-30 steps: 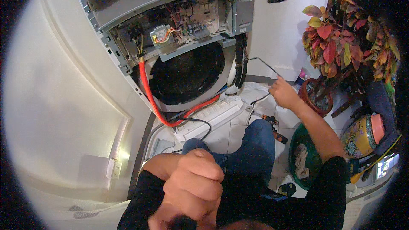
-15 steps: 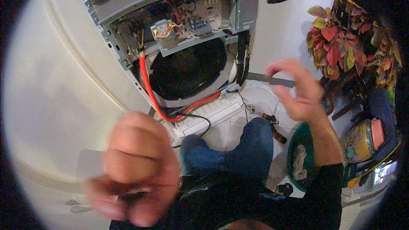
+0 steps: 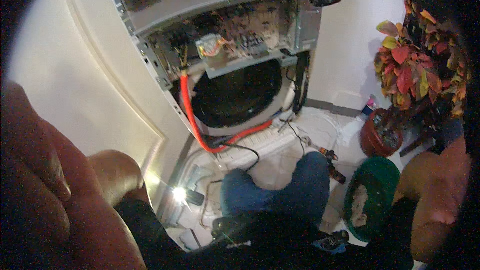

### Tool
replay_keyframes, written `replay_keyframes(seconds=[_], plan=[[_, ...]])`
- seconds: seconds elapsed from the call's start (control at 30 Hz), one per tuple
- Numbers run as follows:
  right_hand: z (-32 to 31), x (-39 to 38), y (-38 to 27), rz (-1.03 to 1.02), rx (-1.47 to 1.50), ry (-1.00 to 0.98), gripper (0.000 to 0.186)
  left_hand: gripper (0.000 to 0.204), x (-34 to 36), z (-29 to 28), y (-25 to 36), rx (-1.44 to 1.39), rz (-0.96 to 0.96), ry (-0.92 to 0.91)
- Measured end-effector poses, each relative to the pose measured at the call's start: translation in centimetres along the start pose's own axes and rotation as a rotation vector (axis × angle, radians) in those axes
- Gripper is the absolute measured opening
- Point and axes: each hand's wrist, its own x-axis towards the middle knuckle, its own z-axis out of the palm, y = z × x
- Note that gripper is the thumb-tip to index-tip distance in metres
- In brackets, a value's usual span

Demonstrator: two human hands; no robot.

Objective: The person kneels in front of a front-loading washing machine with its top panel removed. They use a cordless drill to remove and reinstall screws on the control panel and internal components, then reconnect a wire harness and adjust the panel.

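Observation:
My left hand (image 3: pixel 40 175) is raised close at the left edge, large, dark and blurred. How its fingers stand, and whether they hold anything, I cannot make out. At the right edge my right arm is bent up, and what shows of my right hand (image 3: pixel 445 185) is blurred and cut off by the dark rim. Neither hand touches the opened metal appliance (image 3: pixel 307 30) ahead. Wired circuit parts (image 3: pixel 210 45) sit in its upper bay, above a round black opening (image 3: pixel 237 95). A bright orange-red tube (image 3: pixel 187 112) runs down from the bay and bends right.
On the tiled floor lie a white slatted panel (image 3: pixel 245 150), a lit lamp (image 3: pixel 185 195) and hand tools (image 3: pixel 332 165). A green basin (image 3: pixel 382 170) holding a pale cloth-like lump stands at right, near a potted plant (image 3: pixel 402 70). A white door (image 3: pixel 85 85) rises at left.
My left hand has moved left and nearer, uncovering the lit lamp. My right hand has swung from beside the appliance to the right edge. The view has shifted, so the appliance sits further right.

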Motion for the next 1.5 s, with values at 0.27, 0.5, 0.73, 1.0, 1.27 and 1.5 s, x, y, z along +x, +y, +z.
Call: replay_keyframes(seconds=[0.27,0.5,0.73,1.0,1.27,1.5], plan=[[0.8,-0.7,0.2,-0.052,-0.028,-0.057,0.03,0.039,-0.7,-0.3,-0.2,0.021,-0.024,-0.073],[1.2,-1.2,0.1,-0.025,0.0,-0.082,0.029,0.034,-2.0,-0.5,-1.1,0.057,-0.1,-0.088],[1.4,-0.6,0.3,-0.02,0.018,-0.109,0.029,0.03,-1.7,-1.0,-1.6,0.071,-0.156,-0.104],[1.5,-0.5,0.7,-0.022,0.009,-0.116,0.028,0.026,-1.8,-1.7,-2.0,0.08,-0.178,-0.109],[2.3,-0.2,0.6,-0.052,-0.001,-0.093,0.028,0.023,-1.4,-2.0,-1.2,0.089,-0.126,-0.088],[2.2,-2.1,0.4,0.02,-0.015,-0.02,0.028,0.022,-3.9,-4.6,0.6,0.052,-0.086,0.138]])
